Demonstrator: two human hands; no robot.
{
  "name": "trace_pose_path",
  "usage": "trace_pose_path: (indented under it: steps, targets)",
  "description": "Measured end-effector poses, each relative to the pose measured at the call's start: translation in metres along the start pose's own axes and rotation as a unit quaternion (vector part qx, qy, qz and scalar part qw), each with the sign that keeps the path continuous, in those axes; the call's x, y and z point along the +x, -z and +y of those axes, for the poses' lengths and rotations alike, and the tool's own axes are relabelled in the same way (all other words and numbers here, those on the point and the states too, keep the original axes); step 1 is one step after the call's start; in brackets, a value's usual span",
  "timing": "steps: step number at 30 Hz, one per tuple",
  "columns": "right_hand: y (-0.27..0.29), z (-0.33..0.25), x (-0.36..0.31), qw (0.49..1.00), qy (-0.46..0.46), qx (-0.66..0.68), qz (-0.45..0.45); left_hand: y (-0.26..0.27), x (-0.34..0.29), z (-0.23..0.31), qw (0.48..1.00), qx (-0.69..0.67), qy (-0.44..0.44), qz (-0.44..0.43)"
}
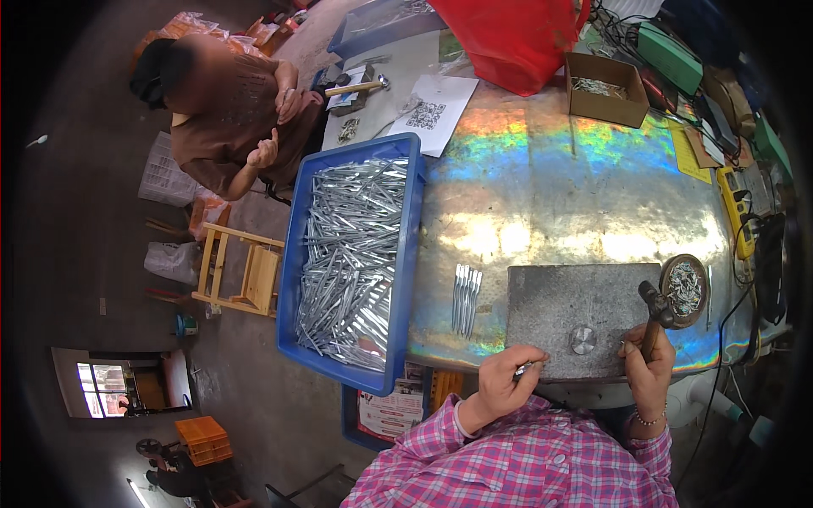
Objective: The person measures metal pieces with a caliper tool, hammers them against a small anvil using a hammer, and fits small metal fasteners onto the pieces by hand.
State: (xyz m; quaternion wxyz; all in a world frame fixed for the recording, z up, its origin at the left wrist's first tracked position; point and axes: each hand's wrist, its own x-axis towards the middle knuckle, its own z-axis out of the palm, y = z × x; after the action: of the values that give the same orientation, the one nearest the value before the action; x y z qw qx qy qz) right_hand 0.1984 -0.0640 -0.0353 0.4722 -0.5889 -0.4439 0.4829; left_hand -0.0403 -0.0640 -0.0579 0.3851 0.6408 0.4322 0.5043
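Note:
My left hand (508, 381) is closed near the front edge of a dark flat slab (542, 296), pinching a small metal piece (522, 370) that is mostly hidden by the fingers. At the slab's right front corner, my right hand (650, 372) is wrapped round the handle of a hammer (656, 306), its head pointing up and away from me. Something tiny and pale shows at that hand's thumb and fingertip, too small to name. A round metal disc (583, 340) sits on the slab between my hands. Several slim metal pieces (467, 300) lie in a row left of the slab.
A blue bin (412, 254) full of slim metal pieces stands to the left. Right of the slab is a round dish (683, 292) of small metal parts. Farther back are a cardboard box (605, 89), a red bag (517, 42) and cables. Another person (246, 118) sits far left, near another hammer (356, 87).

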Motion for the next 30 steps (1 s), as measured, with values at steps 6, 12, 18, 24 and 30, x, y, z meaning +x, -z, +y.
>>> trace_pose_path:
  steps: [6,12,18,24,30]
  targets:
    - [0.0006,-0.0037,0.0017,1.000,-0.008,-0.001,-0.006,-0.0006,0.0014,-0.0012,1.000,0.010,0.000,0.004]
    - [0.0001,-0.0038,0.0019,1.000,0.003,0.007,-0.008,-0.0002,-0.0007,-0.0021,1.000,0.019,0.006,-0.004]
    - [0.0016,-0.0018,0.0015,1.000,0.001,0.002,-0.013,-0.0018,-0.0004,-0.0032,1.000,0.003,-0.010,0.009]
    - [0.0002,-0.0041,0.0017,1.000,-0.005,-0.008,-0.013,-0.0002,0.0001,-0.0031,1.000,0.007,-0.010,0.000]
    - [-0.0003,-0.0059,0.0021,1.000,-0.006,-0.009,-0.014,-0.0004,0.0018,0.0001,1.000,0.005,-0.009,0.011]
